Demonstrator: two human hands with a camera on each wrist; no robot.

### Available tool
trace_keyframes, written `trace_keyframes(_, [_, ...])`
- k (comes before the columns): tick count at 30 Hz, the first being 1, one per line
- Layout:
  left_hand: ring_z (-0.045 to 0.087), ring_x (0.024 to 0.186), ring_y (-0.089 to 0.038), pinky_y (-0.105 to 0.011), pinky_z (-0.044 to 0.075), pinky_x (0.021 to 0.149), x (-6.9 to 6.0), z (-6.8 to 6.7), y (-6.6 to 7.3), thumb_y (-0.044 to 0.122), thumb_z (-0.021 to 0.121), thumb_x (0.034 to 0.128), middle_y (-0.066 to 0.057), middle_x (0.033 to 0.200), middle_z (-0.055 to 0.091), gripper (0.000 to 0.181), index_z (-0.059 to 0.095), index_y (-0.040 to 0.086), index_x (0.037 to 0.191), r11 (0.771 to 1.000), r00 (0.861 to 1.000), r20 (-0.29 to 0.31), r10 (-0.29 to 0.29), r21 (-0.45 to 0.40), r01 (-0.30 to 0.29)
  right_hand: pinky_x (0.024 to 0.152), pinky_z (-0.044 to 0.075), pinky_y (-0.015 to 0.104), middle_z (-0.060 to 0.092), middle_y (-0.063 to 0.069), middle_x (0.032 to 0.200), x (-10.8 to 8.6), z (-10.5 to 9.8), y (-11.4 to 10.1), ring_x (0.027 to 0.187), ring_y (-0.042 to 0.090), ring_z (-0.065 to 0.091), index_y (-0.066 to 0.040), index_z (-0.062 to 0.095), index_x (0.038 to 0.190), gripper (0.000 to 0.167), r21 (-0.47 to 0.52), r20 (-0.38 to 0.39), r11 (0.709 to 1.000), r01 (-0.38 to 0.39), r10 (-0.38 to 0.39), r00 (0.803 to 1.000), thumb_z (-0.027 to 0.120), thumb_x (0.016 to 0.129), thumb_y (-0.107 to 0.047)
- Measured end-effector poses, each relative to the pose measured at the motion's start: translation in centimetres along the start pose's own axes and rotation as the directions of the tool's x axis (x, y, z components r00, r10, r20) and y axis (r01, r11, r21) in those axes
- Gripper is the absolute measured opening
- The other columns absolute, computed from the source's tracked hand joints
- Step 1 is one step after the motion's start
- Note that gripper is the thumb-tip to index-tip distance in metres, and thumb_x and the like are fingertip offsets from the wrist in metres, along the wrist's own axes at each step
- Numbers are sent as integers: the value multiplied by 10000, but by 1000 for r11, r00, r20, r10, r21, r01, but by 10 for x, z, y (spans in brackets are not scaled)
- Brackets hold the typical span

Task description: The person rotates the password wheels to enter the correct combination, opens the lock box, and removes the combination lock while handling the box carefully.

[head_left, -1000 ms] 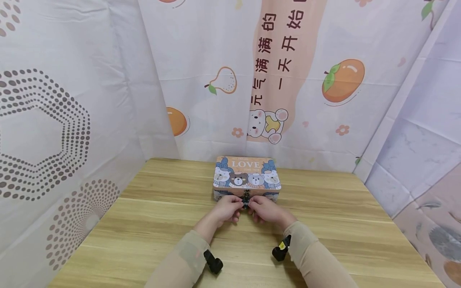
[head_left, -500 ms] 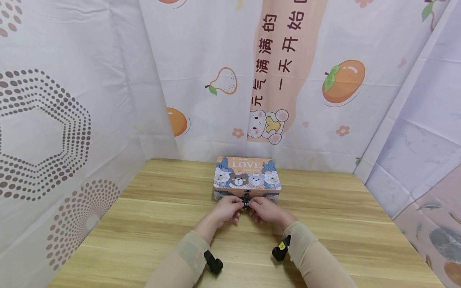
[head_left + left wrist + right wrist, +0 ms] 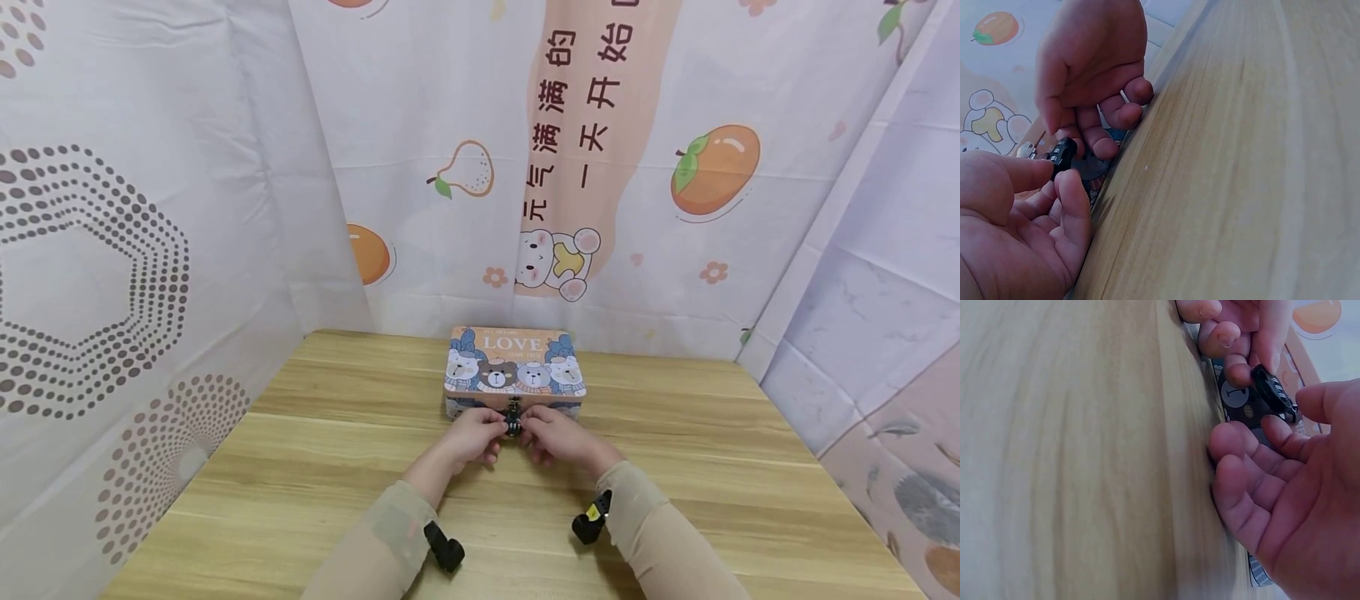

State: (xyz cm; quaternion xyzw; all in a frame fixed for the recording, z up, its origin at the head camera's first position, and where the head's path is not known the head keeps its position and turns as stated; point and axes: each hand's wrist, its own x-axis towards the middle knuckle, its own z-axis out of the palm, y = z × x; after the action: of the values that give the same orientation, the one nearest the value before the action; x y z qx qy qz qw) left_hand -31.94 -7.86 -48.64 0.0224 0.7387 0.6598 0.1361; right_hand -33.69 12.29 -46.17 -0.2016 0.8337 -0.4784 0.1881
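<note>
A small black combination padlock [image 3: 513,427] hangs at the metal clasp [image 3: 514,403] on the front of a tin box [image 3: 517,367] with printed bears and the word LOVE. My left hand [image 3: 472,434] pinches the padlock between thumb and fingers; its number dials [image 3: 1277,389] show in the right wrist view. Beside the lock's other side is my right hand [image 3: 557,435], its thumb [image 3: 1317,403] and index finger spread apart near the shackle end, the other fingers loosely bent. The box lid is down. Both hands partly hide the box front.
The box stands near the back of a wooden table [image 3: 337,467], close to a printed curtain [image 3: 420,275]. More patterned cloth [image 3: 885,350] hangs on the left and right. A black wrist camera [image 3: 444,547] is strapped to each forearm.
My right hand has shifted slightly to the right, its fingertips drawing off the padlock and baring more of the dials. The left hand and the box stay in place.
</note>
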Motion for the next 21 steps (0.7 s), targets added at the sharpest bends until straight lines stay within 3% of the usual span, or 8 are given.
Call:
trace_keyframes(6, [559,604,-128,-233,537,511,2,-1,-1,107,576,1031,-77,841,589,184,639,-14,1155,1000,1000,0,-8,-7,8,564,554,356,622,121,983,-3,-4,2,686,217,633,-11,570,1143,205,-22,0,1000,-3,3,1000,478,1056,-172])
trace_keyframes(13, [561,609,-129,-234,537,515,1,-1,0,112,579,1031,-79,829,593,208,632,-16,1186,1000,1000,-4,-13,1,13,542,535,354,628,140,813,-6,-4,6,631,191,590,-9,562,1159,182,-44,-10,999,28,-28,1000,532,1055,-156])
trace_keyframes(21, [559,603,-130,-234,538,517,0,0,0,115,577,1033,-85,851,601,206,635,-14,1182,1000,1000,-5,-14,6,14,517,502,296,621,94,754,-4,-2,6,597,172,572,-16,576,1163,217,-55,-1,998,25,-25,1000,531,1060,-202])
